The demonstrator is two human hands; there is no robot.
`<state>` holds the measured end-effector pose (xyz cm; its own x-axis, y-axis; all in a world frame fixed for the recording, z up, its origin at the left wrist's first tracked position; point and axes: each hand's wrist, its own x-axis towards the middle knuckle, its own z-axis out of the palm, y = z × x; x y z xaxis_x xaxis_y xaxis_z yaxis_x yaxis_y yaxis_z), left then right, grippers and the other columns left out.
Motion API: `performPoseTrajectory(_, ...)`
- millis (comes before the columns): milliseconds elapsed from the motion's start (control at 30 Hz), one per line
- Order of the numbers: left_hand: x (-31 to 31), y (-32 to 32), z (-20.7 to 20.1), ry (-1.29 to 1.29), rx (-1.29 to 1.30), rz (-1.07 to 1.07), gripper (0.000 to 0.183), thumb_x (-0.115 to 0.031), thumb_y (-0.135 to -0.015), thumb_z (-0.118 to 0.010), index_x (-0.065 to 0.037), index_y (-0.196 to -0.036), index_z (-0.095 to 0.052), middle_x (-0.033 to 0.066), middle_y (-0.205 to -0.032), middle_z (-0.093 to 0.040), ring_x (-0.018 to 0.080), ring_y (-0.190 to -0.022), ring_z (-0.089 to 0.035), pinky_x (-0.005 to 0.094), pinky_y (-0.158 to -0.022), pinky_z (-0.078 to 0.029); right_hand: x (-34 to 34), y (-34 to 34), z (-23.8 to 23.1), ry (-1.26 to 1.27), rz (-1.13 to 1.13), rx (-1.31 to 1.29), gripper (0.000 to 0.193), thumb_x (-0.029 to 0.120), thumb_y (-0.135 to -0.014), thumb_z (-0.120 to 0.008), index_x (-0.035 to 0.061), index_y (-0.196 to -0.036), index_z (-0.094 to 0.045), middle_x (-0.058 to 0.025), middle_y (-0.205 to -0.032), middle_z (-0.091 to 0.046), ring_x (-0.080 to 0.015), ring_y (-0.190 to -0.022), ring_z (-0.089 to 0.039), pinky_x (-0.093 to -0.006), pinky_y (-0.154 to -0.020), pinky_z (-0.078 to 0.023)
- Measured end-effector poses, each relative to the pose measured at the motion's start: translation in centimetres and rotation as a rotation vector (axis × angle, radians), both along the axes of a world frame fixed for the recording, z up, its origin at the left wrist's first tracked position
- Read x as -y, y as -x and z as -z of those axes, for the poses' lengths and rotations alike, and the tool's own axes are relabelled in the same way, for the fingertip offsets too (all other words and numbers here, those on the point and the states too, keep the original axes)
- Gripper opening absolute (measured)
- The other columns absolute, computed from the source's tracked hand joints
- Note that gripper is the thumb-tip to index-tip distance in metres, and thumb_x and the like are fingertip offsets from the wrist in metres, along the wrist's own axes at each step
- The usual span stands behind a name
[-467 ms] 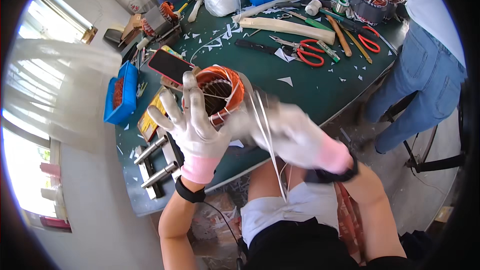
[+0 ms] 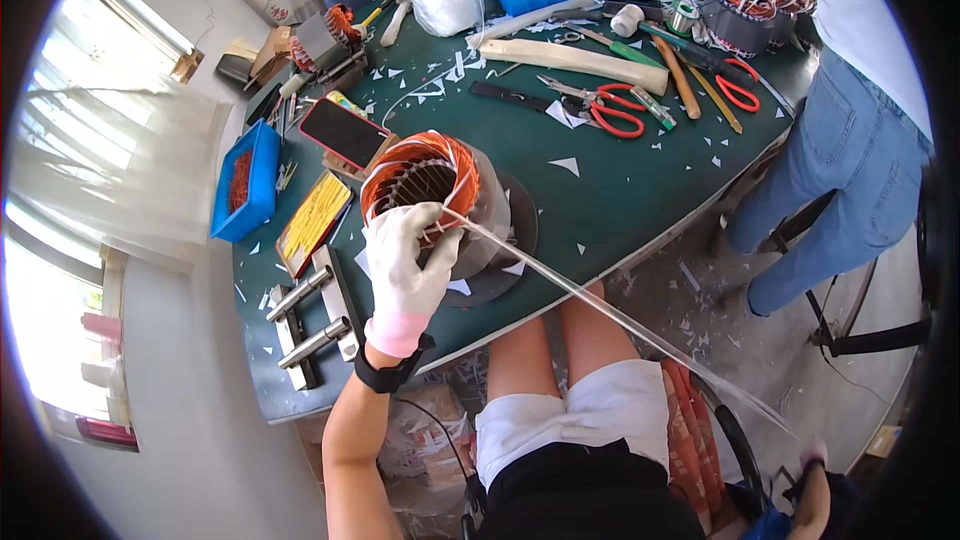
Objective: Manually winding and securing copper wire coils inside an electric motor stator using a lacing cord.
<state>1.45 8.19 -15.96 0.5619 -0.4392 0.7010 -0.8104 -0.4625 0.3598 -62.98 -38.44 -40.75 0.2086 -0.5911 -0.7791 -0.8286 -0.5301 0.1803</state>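
Note:
A motor stator [image 2: 490, 202] with an orange copper winding [image 2: 420, 152] bound in white cord stands tilted on a dark round base [image 2: 524, 220] near the table's front edge. My left hand [image 2: 408, 265], in a white glove with a pink cuff, grips the near rim of the winding between thumb and fingers. From that spot a white cord [image 2: 620, 315] runs straight and taut down to the right. At its far end is my right hand [image 2: 812, 450], stretched far out to the lower right; it is blurred, and its fingers cannot be made out.
Left of the stator lie a phone [image 2: 343, 133], a yellow box [image 2: 314, 223], a blue bin [image 2: 245, 180] and a metal frame with rods [image 2: 310, 342]. Beyond are red-handled scissors [image 2: 615, 110], a wooden stick [image 2: 575, 62] and paper scraps. A person in jeans [image 2: 850, 160] stands at right.
My right hand has swung from beside the stator to the far lower right, drawing the cord straight. My left hand has gone from spread fingers to gripping the winding's rim.

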Motion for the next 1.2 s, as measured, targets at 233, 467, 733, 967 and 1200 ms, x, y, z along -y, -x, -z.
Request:
performPoseTrajectory(233, 0.5, -0.4, -1.6, -0.061, -0.223, 0.007, 0.053, -0.006, -0.074, -0.073, -0.002, -0.122, -0.051, 0.0105, -0.094, -0.065, 0.0266, -0.086, -0.063, 0.0370, -0.080, -0.050, -9.8, -25.2, -11.5, 0.158, -0.386, 1.051, 0.025, 0.012, -0.087, -0.059, 0.0017, -0.109, -0.065, -0.0202, -0.089, -0.066, -0.0357, -0.079, -0.064, -0.0426, -0.070, -0.050)
performPoseTrajectory(467, 0.3, -1.2, 0.0, -0.072, 0.133, 0.109, 0.032, 0.000, -0.070, -0.073, -0.005, -0.100, -0.063, 0.0093, -0.099, -0.067, 0.0281, -0.089, -0.062, 0.0387, -0.082, -0.046, -28.0, -54.6, -20.3, -1.370, 0.270, 1.090, 0.025, 0.026, -0.101, -0.048, 0.0060, -0.092, -0.059, -0.0005, -0.067, -0.050, -0.0119, -0.050, -0.048, -0.0261, -0.045, -0.039)
performPoseTrajectory(733, -0.5, -2.1, -0.2, -0.139, 0.375, 0.199, 0.031, 0.000, -0.063, -0.075, -0.009, -0.092, -0.067, 0.0073, -0.105, -0.067, 0.0233, -0.079, -0.061, 0.0355, -0.075, -0.046, -20.6, -46.8, -16.0, -0.257, -0.370, 1.440, 0.021, 0.026, -0.086, -0.067, 0.0095, -0.098, -0.063, -0.0107, -0.066, -0.056, -0.0269, -0.058, -0.060, -0.0344, -0.049, -0.047)
performPoseTrajectory(967, 0.0, -2.3, -0.1, -0.298, 0.534, 0.148, 0.020, -0.004, -0.064, -0.076, -0.012, -0.079, -0.065, 0.0049, -0.108, -0.066, 0.0213, -0.080, -0.058, 0.0356, -0.071, -0.047, -29.6, -56.0, -22.6, 0.048, -0.604, 1.728, 0.030, 0.032, -0.081, -0.071, 0.0115, -0.101, -0.062, -0.0140, -0.089, -0.064, -0.0300, -0.065, -0.065, -0.0379, -0.056, -0.053)
performPoseTrajectory(1200, -1.0, -2.3, 0.1, -0.343, 0.543, 0.115, 0.021, -0.008, -0.062, -0.076, -0.011, -0.078, -0.063, 0.0073, -0.111, -0.066, 0.0207, -0.082, -0.058, 0.0357, -0.074, -0.048, -28.1, -53.9, -25.9, -1.663, 0.170, 0.807, 0.019, 0.018, -0.098, -0.051, 0.0009, -0.098, -0.059, -0.0021, -0.070, -0.053, -0.0113, -0.064, -0.052, -0.0283, -0.059, -0.044)
